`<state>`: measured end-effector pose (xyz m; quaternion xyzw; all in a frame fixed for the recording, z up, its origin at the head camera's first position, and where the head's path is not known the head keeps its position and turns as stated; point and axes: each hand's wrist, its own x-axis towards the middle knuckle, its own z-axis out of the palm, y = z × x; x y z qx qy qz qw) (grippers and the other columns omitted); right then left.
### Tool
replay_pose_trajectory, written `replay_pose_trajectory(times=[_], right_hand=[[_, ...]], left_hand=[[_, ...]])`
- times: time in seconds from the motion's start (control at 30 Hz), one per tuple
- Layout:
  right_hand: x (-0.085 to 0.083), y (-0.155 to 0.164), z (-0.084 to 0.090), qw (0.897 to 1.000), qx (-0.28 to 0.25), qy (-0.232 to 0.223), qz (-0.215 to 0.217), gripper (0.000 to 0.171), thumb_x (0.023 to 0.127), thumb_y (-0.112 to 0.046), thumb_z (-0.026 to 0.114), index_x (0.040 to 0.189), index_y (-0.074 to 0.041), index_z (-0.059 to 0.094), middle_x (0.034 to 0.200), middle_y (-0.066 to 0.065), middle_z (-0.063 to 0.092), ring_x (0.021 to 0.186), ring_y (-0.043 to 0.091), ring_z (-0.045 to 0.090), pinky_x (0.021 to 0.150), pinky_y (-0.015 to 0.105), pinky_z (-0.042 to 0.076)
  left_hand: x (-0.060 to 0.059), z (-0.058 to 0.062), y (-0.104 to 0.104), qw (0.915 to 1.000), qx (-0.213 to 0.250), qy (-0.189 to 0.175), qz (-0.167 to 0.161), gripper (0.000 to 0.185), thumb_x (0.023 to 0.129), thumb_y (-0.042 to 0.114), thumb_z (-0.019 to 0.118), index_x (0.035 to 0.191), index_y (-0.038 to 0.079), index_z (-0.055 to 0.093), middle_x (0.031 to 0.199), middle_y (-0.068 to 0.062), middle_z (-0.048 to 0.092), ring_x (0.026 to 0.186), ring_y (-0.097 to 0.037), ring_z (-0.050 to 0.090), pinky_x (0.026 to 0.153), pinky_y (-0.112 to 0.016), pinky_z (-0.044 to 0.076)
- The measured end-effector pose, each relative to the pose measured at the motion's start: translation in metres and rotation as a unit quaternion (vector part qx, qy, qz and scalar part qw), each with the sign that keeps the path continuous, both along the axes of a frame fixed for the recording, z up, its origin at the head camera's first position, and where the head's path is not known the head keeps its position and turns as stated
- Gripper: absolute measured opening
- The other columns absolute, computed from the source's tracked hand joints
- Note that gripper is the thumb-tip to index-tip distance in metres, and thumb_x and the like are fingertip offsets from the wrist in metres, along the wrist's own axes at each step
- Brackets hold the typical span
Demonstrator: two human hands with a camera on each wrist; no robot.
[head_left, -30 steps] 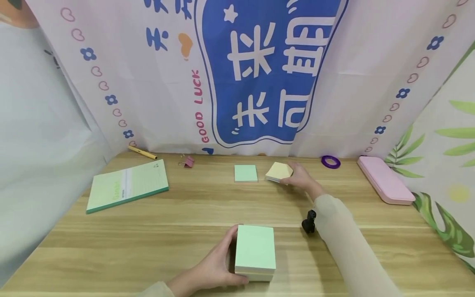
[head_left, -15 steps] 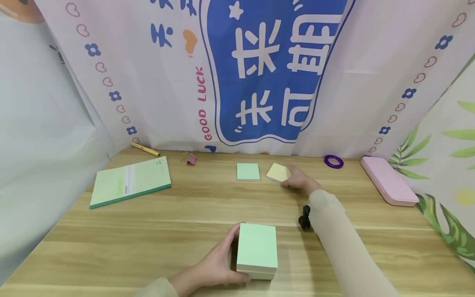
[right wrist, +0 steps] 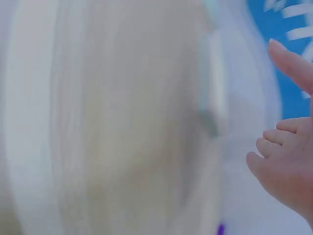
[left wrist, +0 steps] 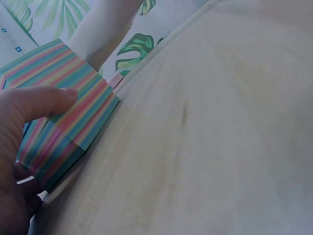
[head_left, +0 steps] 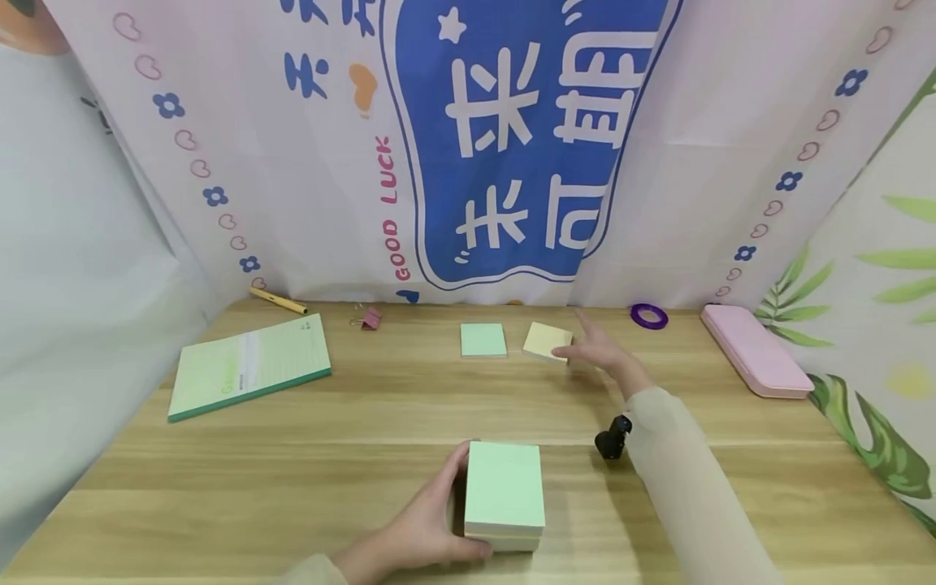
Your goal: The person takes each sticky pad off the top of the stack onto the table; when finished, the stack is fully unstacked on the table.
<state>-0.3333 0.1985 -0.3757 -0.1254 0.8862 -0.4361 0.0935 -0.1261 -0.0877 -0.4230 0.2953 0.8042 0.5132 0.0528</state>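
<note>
Wooden desk [head_left: 219, 479] under me carries the thick green-topped note block [head_left: 504, 496], gripped at its near side by my left hand [head_left: 417, 532], while my right hand [head_left: 603, 353] has let go of the yellow pad [head_left: 547, 340], fingers now spread beside it.

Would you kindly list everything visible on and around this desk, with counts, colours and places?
Paper block: one, green top, striped sides, near edge.
Sticky pad: one, green, far centre.
Sticky pad: one, yellow, beside the green one.
Notebook: one, green, left.
Pen: one, yellow, far left.
Binder clip: one, pink.
Tape roll: one, purple.
Pencil case: one, pink, right.
Desk: one, wood.
Left hand: grips block.
Right hand: open, by yellow pad.
</note>
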Motion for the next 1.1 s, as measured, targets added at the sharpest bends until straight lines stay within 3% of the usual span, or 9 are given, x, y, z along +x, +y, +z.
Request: replay_pose_trajectory(times=[0.17, 0.33, 0.5, 0.67, 0.9, 1.1], right_hand=[[0.034, -0.012, 0.028, 0.994, -0.084, 0.043, 0.05, 0.096, 0.072, -0.029, 0.068, 0.138, -0.007, 0.003, 0.142, 0.013, 0.004, 0.126, 0.032, 0.007, 0.099, 0.044, 0.011], [0.079, -0.025, 0.041, 0.982, -0.13, 0.074, 0.119, 0.09, 0.074, -0.02, 0.067, 0.139, -0.01, 0.006, 0.142, 0.007, 0.007, 0.127, 0.02, 0.009, 0.1, 0.036, 0.012], [0.123, -0.038, 0.04, 0.965, -0.149, 0.105, 0.19, 0.086, 0.072, -0.013, 0.068, 0.138, -0.009, 0.013, 0.141, 0.008, 0.015, 0.125, 0.024, 0.018, 0.098, 0.04, 0.017], [0.155, -0.048, 0.026, 0.948, -0.155, 0.129, 0.245, 0.084, 0.071, -0.015, 0.069, 0.136, -0.003, 0.018, 0.139, 0.009, 0.021, 0.124, 0.025, 0.02, 0.097, 0.042, 0.02], [0.183, -0.048, 0.007, 0.958, -0.106, 0.108, 0.245, 0.097, 0.066, -0.034, 0.073, 0.139, -0.017, 0.012, 0.14, 0.003, 0.015, 0.124, 0.026, 0.017, 0.094, 0.048, 0.022], [0.194, -0.052, 0.004, 0.97, -0.043, 0.102, 0.215, 0.105, 0.059, -0.033, 0.077, 0.138, -0.023, 0.01, 0.14, 0.001, 0.014, 0.123, 0.028, 0.018, 0.086, 0.06, 0.022]], left_hand=[[0.0, 0.0, -0.002, 0.9999, 0.001, 0.003, 0.011, 0.107, 0.055, 0.036, 0.079, 0.137, 0.018, 0.012, 0.116, 0.006, 0.041, 0.109, -0.014, 0.039, 0.094, -0.043, 0.025], [0.001, -0.001, -0.003, 0.9999, -0.007, 0.003, 0.01, 0.107, 0.056, 0.039, 0.078, 0.137, 0.014, 0.012, 0.115, 0.005, 0.042, 0.108, -0.014, 0.039, 0.093, -0.042, 0.026], [0.0, -0.002, -0.002, 0.9999, 0.0, 0.011, 0.006, 0.106, 0.056, 0.038, 0.078, 0.137, 0.017, 0.012, 0.116, 0.005, 0.042, 0.108, -0.014, 0.04, 0.093, -0.041, 0.027], [0.0, -0.001, -0.001, 0.9999, 0.001, 0.014, 0.007, 0.105, 0.056, 0.038, 0.078, 0.136, 0.022, 0.011, 0.117, 0.006, 0.042, 0.108, -0.014, 0.04, 0.092, -0.044, 0.028], [0.0, -0.001, 0.0, 0.9999, 0.003, 0.013, -0.004, 0.105, 0.057, 0.038, 0.077, 0.136, 0.024, 0.009, 0.118, 0.006, 0.041, 0.11, -0.015, 0.038, 0.092, -0.045, 0.027], [-0.001, 0.0, 0.0, 0.9998, 0.003, 0.021, -0.003, 0.104, 0.058, 0.039, 0.077, 0.136, 0.023, 0.01, 0.118, 0.006, 0.041, 0.11, -0.015, 0.038, 0.092, -0.046, 0.027]])
